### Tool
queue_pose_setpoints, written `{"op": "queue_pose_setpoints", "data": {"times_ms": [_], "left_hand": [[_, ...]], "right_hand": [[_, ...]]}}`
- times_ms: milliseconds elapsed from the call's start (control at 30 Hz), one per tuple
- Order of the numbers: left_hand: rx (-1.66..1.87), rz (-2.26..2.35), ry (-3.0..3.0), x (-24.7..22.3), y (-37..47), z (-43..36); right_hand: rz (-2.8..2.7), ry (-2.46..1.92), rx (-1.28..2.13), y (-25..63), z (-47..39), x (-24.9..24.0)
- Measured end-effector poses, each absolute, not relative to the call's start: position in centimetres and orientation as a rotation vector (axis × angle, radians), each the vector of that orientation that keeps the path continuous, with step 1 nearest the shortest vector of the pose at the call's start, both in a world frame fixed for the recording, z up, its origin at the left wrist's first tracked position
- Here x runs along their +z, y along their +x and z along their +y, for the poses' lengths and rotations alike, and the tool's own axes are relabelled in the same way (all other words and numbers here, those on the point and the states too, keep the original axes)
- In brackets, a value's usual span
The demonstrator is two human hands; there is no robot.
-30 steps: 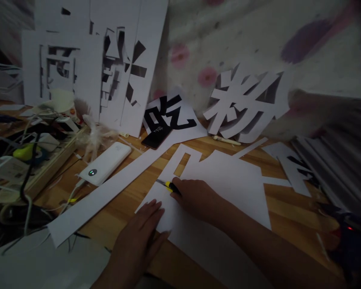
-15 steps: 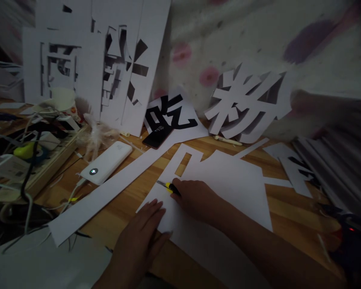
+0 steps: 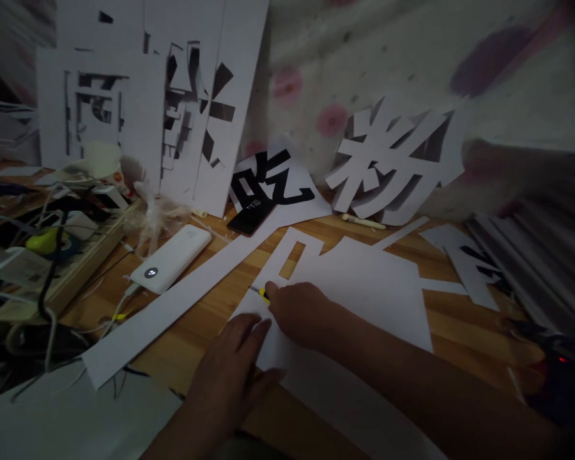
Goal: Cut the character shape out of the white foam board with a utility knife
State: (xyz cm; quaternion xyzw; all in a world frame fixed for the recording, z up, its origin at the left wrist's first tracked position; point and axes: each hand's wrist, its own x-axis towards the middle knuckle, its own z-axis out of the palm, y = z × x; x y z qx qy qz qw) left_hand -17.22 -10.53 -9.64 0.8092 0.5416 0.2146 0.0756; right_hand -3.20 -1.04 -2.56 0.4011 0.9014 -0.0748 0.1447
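- The right hand (image 3: 299, 313) is closed around a yellow cutter (image 3: 263, 294), its thin blade pointing left over the white sheet (image 3: 359, 281).
- The left hand (image 3: 227, 367) holds no tool; its fingers are loosely bent over the sheet's left edge, thumb spread apart, just beside and nearer than the right hand.
- The white sheet lies flat on the wooden table (image 3: 172, 351), beneath the right hand and forearm; a rectangular opening (image 3: 291, 260) sits just beyond that hand.
- A long white strip (image 3: 172, 310) runs diagonally to the left of both hands.
- Further left lie a white power bank (image 3: 175, 255) with a cable (image 3: 117, 313) and a clear plastic bag (image 3: 153, 214).
- Beyond the hands, a dark phone (image 3: 250, 217) overlaps a sheet with a black character (image 3: 311, 179).
- Farther right, a white cut-out character (image 3: 388, 169) stands behind a pen (image 3: 363, 222).
- Cut white boards (image 3: 234, 140) stand upright well beyond the left hand.
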Motion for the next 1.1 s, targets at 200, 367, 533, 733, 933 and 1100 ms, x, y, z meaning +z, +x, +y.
{"op": "queue_pose_setpoints", "data": {"times_ms": [200, 367, 533, 733, 933, 1100], "left_hand": [[0.597, 1.620, 2.507, -10.1, -17.1, -10.1], [0.614, 1.632, 2.479, -10.5, -17.2, -10.1], [0.650, 1.625, 2.471, -10.7, -17.2, -10.0], [0.638, 1.610, 2.455, -10.4, -17.2, -10.0], [0.658, 1.599, 2.418, -10.3, -17.3, -9.9], [0.671, 1.601, 2.424, -10.4, -17.2, -9.9]], "right_hand": [[2.532, 1.082, -0.261, -3.0, -0.3, -1.5], [2.469, 1.074, -0.263, -3.0, -0.5, -1.1], [2.458, 1.074, -0.261, -2.5, -0.6, -1.1], [2.460, 1.080, -0.245, -2.0, -1.2, -1.3], [2.455, 1.107, -0.235, -1.6, -1.7, -1.3], [2.450, 1.136, -0.227, -1.4, -2.2, -1.5]]}}
